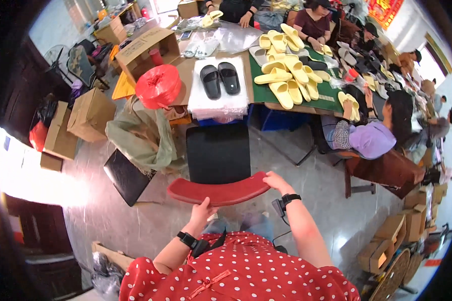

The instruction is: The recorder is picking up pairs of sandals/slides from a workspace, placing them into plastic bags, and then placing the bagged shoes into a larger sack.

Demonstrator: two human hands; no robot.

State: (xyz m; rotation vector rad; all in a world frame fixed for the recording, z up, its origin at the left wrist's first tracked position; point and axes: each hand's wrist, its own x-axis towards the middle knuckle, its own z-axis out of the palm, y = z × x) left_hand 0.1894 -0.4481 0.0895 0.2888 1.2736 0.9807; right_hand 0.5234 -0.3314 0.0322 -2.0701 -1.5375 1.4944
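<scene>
Bottom centre: red polka-dot top, two bare forearms with black wrist straps rising from lower edge. Left hand [204, 208] gripping lower edge of red chair backrest [219, 190] at centre frame, fingers curled onto it, thumb side up. Right hand [276, 181] clasping right end of same backrest, fingers wrapped over top edge. Backrest curved, just below black chair seat [218, 153]. Left of chair: dark flat panel [126, 176] leaning on grey floor, olive cloth bag [140, 135] slumped above it. Cardboard boxes [88, 114] at left edge. Right of centre: seated person in lilac top [371, 138] at table, holding yellow slippers. Above seat: white bag stack [218, 93] at table edge with pair of black slippers [220, 79] on top. Red plastic roll [158, 86] just left of stack. Upper centre-right: green table [263, 93] piled with yellow slippers [286, 75]. Upper left: open cardboard box [148, 47]. Top edge: more seated people behind table, details too small.
</scene>
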